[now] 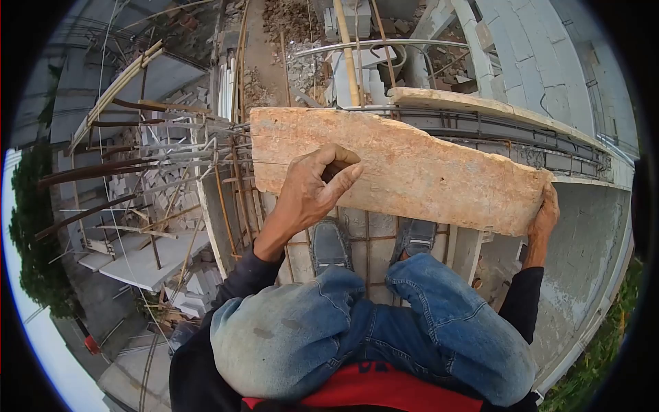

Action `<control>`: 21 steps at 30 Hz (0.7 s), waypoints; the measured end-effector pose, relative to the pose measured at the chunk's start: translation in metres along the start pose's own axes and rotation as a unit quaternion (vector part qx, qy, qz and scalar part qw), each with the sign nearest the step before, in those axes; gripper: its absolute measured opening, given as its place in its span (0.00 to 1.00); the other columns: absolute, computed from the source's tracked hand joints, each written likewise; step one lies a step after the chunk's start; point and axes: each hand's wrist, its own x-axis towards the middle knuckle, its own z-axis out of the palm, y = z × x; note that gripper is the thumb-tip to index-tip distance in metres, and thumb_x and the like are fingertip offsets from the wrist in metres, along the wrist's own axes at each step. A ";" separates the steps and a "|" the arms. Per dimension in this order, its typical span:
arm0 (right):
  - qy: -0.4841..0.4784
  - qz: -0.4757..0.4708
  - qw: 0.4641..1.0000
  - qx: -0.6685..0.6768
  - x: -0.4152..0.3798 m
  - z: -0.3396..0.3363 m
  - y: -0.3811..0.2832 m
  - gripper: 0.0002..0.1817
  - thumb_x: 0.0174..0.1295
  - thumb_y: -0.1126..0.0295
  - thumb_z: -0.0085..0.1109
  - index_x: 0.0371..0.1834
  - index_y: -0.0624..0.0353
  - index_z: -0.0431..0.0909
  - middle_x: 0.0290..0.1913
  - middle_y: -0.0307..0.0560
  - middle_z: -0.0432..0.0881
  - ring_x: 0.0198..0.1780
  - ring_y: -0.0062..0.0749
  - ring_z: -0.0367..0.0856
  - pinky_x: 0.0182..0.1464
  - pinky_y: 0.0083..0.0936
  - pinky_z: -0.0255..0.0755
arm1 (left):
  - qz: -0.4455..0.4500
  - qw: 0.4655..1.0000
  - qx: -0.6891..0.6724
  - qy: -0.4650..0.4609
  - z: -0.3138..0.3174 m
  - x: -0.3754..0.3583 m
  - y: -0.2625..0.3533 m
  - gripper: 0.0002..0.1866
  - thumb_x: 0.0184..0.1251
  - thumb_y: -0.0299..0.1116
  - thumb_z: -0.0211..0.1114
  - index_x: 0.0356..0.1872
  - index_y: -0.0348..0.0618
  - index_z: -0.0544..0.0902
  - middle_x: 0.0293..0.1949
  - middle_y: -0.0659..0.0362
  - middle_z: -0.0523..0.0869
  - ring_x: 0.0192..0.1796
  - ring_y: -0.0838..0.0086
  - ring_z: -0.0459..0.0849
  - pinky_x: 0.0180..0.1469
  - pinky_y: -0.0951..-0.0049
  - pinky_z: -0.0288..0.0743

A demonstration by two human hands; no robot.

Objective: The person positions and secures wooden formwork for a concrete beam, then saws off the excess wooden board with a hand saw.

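Note:
A worn wooden board with a ragged upper edge lies across in front of me, above my shoes. My right hand grips its right end, fingers wrapped around the edge. Over the board's left part is my left hand, its fingers curled and thumb drawn toward the index finger. Whatever that pinch may hold is too small or hidden to make out. Whether the left hand touches the board's face cannot be told.
I squat with my shoes on a surface crossed by thin bars. Steel rebar runs beyond the board, beside a long timber plank. Rusty bars stick out at left above rubble and block pieces. A grey block wall stands at upper right.

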 end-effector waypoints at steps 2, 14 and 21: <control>-0.010 0.004 1.000 -0.009 0.003 -0.002 0.005 0.24 0.69 0.60 0.58 0.60 0.69 0.74 0.56 0.52 0.79 0.53 0.34 0.80 0.53 0.27 0.77 | 0.042 0.999 0.028 0.012 0.007 -0.004 -0.005 0.15 0.68 0.41 0.66 0.43 0.38 0.82 0.32 0.56 0.85 0.34 0.73 0.83 0.39 0.70 0.78; 0.003 0.043 0.990 -0.137 0.024 -0.014 0.011 0.29 0.66 0.59 0.62 0.62 0.71 0.72 0.56 0.58 0.79 0.52 0.39 0.81 0.51 0.30 0.77 | 0.115 0.921 0.369 0.043 -0.005 -0.051 -0.067 0.44 0.43 0.39 0.80 0.67 0.56 0.71 0.72 0.53 0.61 0.74 0.51 0.54 0.73 0.47 0.50; -0.011 0.048 0.978 -0.202 0.028 -0.014 0.005 0.28 0.67 0.59 0.61 0.63 0.70 0.72 0.56 0.53 0.80 0.54 0.35 0.79 0.54 0.28 0.74 | 0.056 0.882 0.460 0.089 -0.021 -0.048 -0.091 0.51 0.39 0.31 0.77 0.72 0.65 0.65 0.76 0.59 0.56 0.78 0.52 0.48 0.77 0.43 0.39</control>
